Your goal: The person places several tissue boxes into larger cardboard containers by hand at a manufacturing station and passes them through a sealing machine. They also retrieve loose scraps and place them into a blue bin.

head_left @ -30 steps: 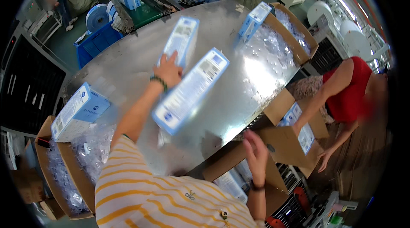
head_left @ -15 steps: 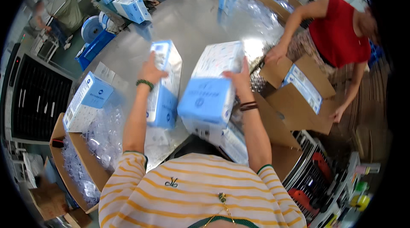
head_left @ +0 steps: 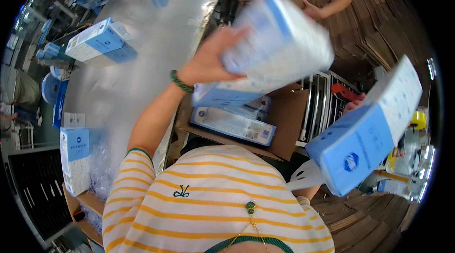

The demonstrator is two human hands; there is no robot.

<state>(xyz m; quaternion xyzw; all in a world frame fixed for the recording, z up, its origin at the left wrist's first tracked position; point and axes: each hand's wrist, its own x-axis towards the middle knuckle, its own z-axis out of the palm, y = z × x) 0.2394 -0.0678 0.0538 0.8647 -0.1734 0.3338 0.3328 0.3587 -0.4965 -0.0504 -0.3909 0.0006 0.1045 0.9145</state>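
L hand (head_left: 211,61) raised w/ arm outstretched, fingers curled in a grip; R hand (head_left: 354,105) mostly hidden, fingertips showing.

Bright, even light from overhead; broad glare is thrown off the metal table (head_left: 142,54). Heavy motion blur is seen on the upper box (head_left: 277,44), while the lower box (head_left: 365,134) is rendered sharper. Edges are bent hard by fisheye distortion; corners are blacked out.
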